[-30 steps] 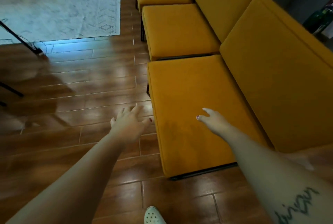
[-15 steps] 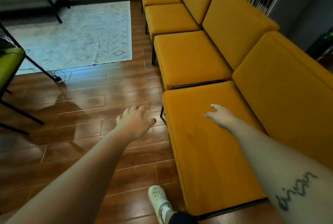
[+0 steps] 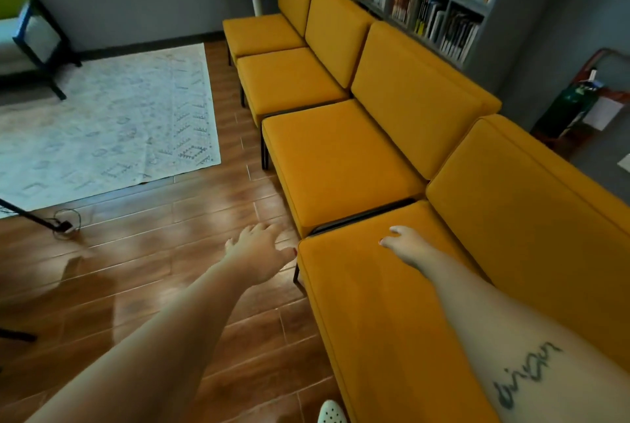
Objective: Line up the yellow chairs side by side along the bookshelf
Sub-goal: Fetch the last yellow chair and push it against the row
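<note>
Head cam: your R hand (image 3: 407,247), fingers loose, over seat of nearest yellow chair (image 3: 375,337); L hand (image 3: 259,252) splayed, seat corner just beside thumb.

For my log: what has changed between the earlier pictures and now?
The view has lifted and moved forward; the grey bookshelf now shows. The left hand and right hand sit nearer the far edge of the nearest yellow cushioned chair. Nothing gripped or released; hands open, chairs unmoved.
</note>
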A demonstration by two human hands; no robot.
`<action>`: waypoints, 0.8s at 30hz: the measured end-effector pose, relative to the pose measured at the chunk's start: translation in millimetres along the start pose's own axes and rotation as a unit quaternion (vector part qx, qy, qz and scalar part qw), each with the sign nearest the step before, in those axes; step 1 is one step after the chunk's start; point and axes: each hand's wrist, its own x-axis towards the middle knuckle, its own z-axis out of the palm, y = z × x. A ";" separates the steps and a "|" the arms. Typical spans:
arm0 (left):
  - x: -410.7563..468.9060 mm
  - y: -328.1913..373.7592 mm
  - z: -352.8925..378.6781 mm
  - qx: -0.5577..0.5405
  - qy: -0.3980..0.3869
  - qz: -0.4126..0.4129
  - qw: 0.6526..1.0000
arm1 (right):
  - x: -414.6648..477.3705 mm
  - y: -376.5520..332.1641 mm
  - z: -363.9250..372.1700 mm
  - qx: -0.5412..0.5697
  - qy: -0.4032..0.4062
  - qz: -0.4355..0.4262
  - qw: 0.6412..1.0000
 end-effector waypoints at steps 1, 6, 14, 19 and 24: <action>8.8 0.0 -6.1 0.000 0.000 0.005 1.000 | 4.9 -5.9 0.1 -0.003 -0.001 0.005 1.000; 64.6 -4.0 -38.6 0.012 -0.020 0.028 0.999 | 33.6 -40.6 -5.3 0.015 0.012 0.023 1.000; 177.2 7.2 -95.7 0.059 -0.037 0.140 0.988 | 69.9 -79.1 -33.4 0.056 0.079 0.080 0.992; 241.9 18.5 -133.8 0.100 -0.054 0.203 0.973 | 92.1 -105.3 -50.2 0.069 0.131 0.109 0.983; 289.7 42.7 -150.8 0.139 -0.075 0.259 0.953 | 110.2 -114.8 -60.2 0.090 0.169 0.134 0.972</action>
